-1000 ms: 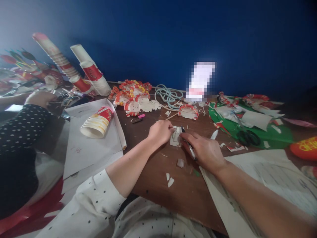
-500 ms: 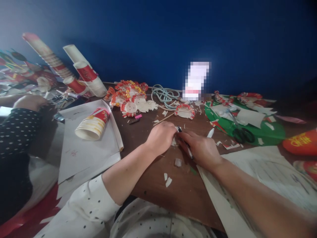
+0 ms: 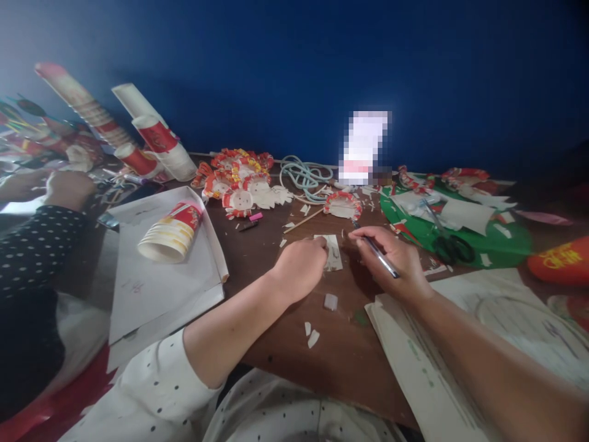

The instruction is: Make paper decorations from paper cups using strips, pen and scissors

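Observation:
My left hand (image 3: 301, 267) rests on the brown table, its fingers curled and pressed at the left edge of a small piece of white paper (image 3: 335, 261). Faint dark lines show on that paper. To its right, my right hand (image 3: 398, 258) grips a slim pen (image 3: 383, 258) between thumb and fingers. The pen tip is raised and apart from the paper. A small translucent block (image 3: 330, 301) and a few white paper scraps (image 3: 313, 339) lie nearer to me. Just beyond the hands sits a red-and-white paper craft (image 3: 343, 205), beside a thin wooden stick (image 3: 304, 221).
A white box lid (image 3: 124, 307) holds stacked paper cups (image 3: 163, 245) on the left. Paper-cup crafts (image 3: 239, 184) and a coiled cord (image 3: 304, 178) lie behind. Scissors (image 3: 453, 248) rest on a green sheet (image 3: 510, 245) at right. Another person's dotted sleeve (image 3: 41, 245) is far left.
My right hand has moved right with the pen, away from my left hand. The white paper piece with its lines now shows. The other person's hand has shifted slightly.

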`<act>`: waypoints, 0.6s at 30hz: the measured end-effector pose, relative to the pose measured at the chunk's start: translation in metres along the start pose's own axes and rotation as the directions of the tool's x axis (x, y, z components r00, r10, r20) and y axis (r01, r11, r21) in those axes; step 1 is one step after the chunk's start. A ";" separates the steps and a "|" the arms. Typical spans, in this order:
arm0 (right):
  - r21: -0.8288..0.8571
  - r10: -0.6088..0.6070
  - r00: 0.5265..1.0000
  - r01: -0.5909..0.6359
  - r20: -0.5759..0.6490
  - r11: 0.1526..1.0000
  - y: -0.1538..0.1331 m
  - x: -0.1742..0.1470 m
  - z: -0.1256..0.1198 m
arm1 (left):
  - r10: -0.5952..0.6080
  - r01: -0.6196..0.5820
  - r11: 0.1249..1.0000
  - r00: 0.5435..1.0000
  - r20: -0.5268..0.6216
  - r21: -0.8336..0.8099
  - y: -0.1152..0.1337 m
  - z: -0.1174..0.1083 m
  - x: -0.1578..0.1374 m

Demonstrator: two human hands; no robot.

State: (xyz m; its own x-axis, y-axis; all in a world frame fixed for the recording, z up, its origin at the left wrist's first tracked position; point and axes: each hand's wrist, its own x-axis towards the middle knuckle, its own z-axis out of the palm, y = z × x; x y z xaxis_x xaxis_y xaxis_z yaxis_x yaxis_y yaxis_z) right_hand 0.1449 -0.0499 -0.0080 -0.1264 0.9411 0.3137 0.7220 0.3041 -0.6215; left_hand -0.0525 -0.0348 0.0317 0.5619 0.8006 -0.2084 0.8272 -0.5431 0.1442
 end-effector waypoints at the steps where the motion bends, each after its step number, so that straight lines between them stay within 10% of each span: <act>1: -0.018 -0.015 1.000 0.015 0.009 1.000 -0.001 0.000 0.002 | 0.004 -0.004 1.000 1.000 0.001 0.005 0.000 0.000 0.000; 9: -0.089 -0.207 0.954 0.231 0.218 0.969 -0.004 -0.006 0.013 | 0.033 -0.035 0.998 0.999 -0.042 -0.047 -0.003 0.000 0.000; 18: -0.405 -0.146 0.946 0.259 0.290 0.877 -0.011 -0.006 0.012 | -0.017 -0.032 0.965 0.983 -0.183 -0.261 -0.017 0.014 0.005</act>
State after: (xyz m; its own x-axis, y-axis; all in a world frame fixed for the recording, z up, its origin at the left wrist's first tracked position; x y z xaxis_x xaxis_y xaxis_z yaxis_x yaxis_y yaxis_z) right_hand 0.1298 -0.0571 -0.0117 -0.4221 0.8887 0.1789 0.8757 0.4507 -0.1734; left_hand -0.0634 -0.0254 0.0145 0.5378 0.8425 -0.0298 0.7796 -0.4835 0.3980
